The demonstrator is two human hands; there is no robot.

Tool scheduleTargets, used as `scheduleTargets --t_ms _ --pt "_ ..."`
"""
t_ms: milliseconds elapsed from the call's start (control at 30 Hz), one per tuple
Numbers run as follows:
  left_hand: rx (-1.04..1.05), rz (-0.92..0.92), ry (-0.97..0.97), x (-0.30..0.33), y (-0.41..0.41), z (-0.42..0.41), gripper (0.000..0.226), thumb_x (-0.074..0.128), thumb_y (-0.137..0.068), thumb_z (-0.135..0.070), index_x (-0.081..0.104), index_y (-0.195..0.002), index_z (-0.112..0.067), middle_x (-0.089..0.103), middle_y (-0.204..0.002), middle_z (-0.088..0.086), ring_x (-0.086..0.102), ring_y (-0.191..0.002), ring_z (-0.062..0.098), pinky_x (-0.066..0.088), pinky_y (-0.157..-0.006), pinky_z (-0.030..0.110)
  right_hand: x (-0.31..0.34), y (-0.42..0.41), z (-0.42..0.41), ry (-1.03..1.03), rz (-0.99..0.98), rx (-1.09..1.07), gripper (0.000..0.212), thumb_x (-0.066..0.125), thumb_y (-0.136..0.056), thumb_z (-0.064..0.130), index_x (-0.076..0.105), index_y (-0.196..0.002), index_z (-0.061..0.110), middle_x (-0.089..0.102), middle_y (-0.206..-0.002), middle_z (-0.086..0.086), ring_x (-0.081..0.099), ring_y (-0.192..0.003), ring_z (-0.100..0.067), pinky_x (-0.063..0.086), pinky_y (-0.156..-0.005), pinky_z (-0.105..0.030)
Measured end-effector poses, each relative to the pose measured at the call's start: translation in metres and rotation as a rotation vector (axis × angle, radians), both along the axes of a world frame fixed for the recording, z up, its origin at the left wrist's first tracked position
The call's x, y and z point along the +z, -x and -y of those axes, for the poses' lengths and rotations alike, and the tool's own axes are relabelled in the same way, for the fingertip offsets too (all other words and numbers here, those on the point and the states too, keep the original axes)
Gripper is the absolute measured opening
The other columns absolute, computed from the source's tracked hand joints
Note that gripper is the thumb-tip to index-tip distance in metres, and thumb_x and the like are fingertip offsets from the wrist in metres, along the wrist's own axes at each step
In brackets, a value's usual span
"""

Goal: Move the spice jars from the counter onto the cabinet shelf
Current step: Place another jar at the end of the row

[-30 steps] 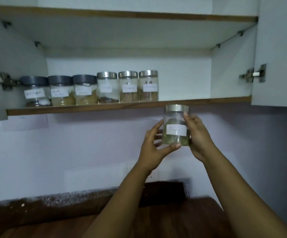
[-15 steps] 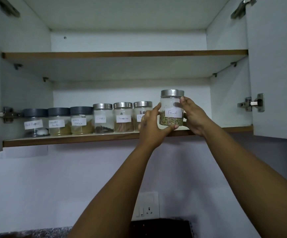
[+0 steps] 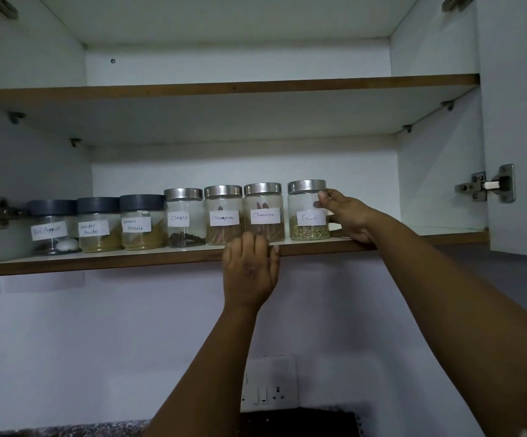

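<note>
The fennel jar [image 3: 307,212], clear glass with a steel lid and a white label, stands on the lower cabinet shelf [image 3: 98,261] at the right end of a row of several labelled spice jars. My right hand [image 3: 350,216] wraps its right side, thumb near the lid. Beside it are two cinnamon jars [image 3: 264,212], then a cloves jar [image 3: 185,217] and three dark-lidded jars [image 3: 98,225] further left. My left hand [image 3: 251,272] holds nothing; its fingertips rest at the shelf's front edge below the cinnamon jars.
The upper shelf [image 3: 224,88] holds nothing that I can see. An open cabinet door [image 3: 520,121] with a metal hinge [image 3: 489,184] hangs at the right. Free shelf room lies right of the fennel jar. A wall socket [image 3: 268,383] and a strip of counter [image 3: 66,430] are below.
Both hands lifted the fennel jar from below the shelf and set it down at the row's right end. My left hand came off the jar and dropped to the shelf edge.
</note>
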State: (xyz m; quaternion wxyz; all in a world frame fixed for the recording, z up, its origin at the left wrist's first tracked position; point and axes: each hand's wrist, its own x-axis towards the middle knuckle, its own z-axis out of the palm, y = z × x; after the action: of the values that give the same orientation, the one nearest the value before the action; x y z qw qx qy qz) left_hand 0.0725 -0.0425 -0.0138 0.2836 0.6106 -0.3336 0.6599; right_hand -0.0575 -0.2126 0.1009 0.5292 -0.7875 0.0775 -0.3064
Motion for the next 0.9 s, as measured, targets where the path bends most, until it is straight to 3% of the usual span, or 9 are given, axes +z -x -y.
scheduleTargets --t_ms 67,200,367,900 --pt "0.027 -0.005 0.014 0.001 0.0 0.003 0.026 0.044 -0.095 -0.032 0.052 -0.081 -0.012 0.05 -0.081 0.007 0.044 -0.073 0.024 0.034 -0.073 0.035 -0.001 -0.002 0.002 -0.027 -0.019 0.014 0.071 0.048 -0.092 0.057 0.025 -0.151 0.026 0.043 -0.146 -0.002 0.049 -0.125 -0.025 0.041 -0.107 -0.049" --pt "0.045 0.02 0.011 0.002 -0.001 0.003 0.028 0.042 -0.096 -0.032 0.052 -0.08 -0.011 0.05 -0.08 0.008 0.045 -0.072 0.025 0.034 -0.073 0.035 0.0 -0.004 0.003 -0.079 -0.031 0.095 0.062 0.05 -0.095 0.047 0.031 -0.148 0.02 0.046 -0.142 -0.005 0.055 -0.114 -0.022 0.052 -0.08 -0.031" --pt "0.038 0.015 0.023 -0.001 -0.001 0.005 0.029 0.04 -0.096 -0.032 0.052 -0.08 -0.012 0.049 -0.079 0.008 0.044 -0.072 0.025 0.034 -0.073 0.034 -0.001 -0.009 0.011 -0.102 -0.05 0.124 0.051 0.051 -0.095 0.043 0.043 -0.141 0.021 0.051 -0.138 -0.003 0.055 -0.117 -0.021 0.051 -0.08 -0.029" --pt "0.036 0.005 0.013 0.001 -0.002 0.004 0.028 0.042 -0.095 -0.033 0.054 -0.082 -0.012 0.05 -0.08 0.008 0.045 -0.074 0.024 0.035 -0.074 0.034 -0.003 -0.015 0.011 -0.078 -0.03 0.071 0.055 0.049 -0.095 0.047 0.041 -0.143 0.019 0.051 -0.139 -0.002 0.055 -0.116 -0.019 0.051 -0.077 -0.025"
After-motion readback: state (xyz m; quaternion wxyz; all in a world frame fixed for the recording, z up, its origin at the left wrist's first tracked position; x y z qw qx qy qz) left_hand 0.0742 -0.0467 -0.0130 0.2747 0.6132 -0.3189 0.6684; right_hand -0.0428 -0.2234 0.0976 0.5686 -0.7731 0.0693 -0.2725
